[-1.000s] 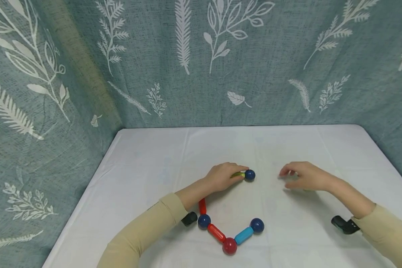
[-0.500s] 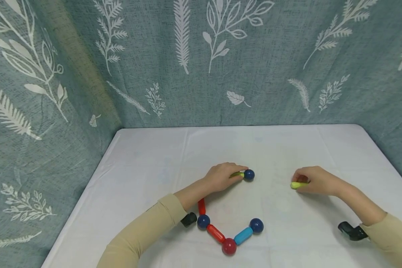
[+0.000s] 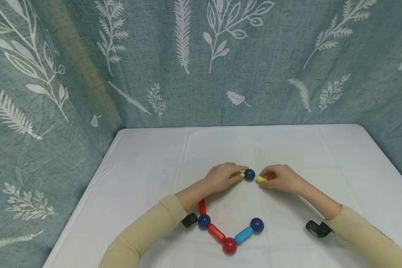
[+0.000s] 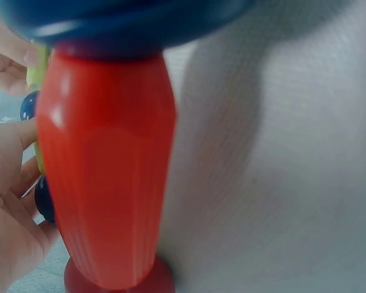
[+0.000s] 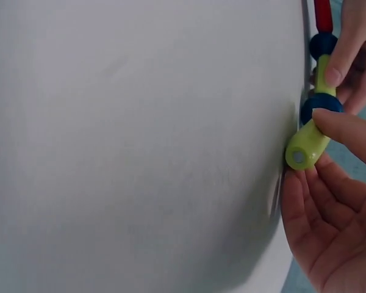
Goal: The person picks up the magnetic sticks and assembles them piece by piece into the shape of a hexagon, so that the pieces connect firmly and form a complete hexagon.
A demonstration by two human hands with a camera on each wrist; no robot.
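Note:
My left hand point(image 3: 223, 178) pinches a yellow-green magnetic rod point(image 3: 238, 174) with a dark blue ball point(image 3: 249, 174) on its right end. Just right of that ball, my right hand point(image 3: 283, 178) holds a second yellow-green rod point(image 3: 261, 179) between thumb and fingers. A silver disc shows on this rod's free end in the right wrist view point(image 5: 298, 157). Whether it touches the ball I cannot tell. From beneath my left arm runs a chain: red rod point(image 3: 202, 206), blue ball point(image 3: 204, 221), red rod point(image 3: 216, 233), red ball point(image 3: 229, 246), light blue rod point(image 3: 243, 235), blue ball point(image 3: 257, 225).
A white cloth point(image 3: 147, 160) covers the table. Behind and to the left hangs a teal leaf-patterned curtain point(image 3: 201, 89). Black wrist cameras sit below the left sleeve point(image 3: 154, 219) and the right sleeve point(image 3: 358, 227).
My right hand took hold of a yellow-green rod on the right, then carried it left to beside the blue ball. The left hand and the chain stay where they were.

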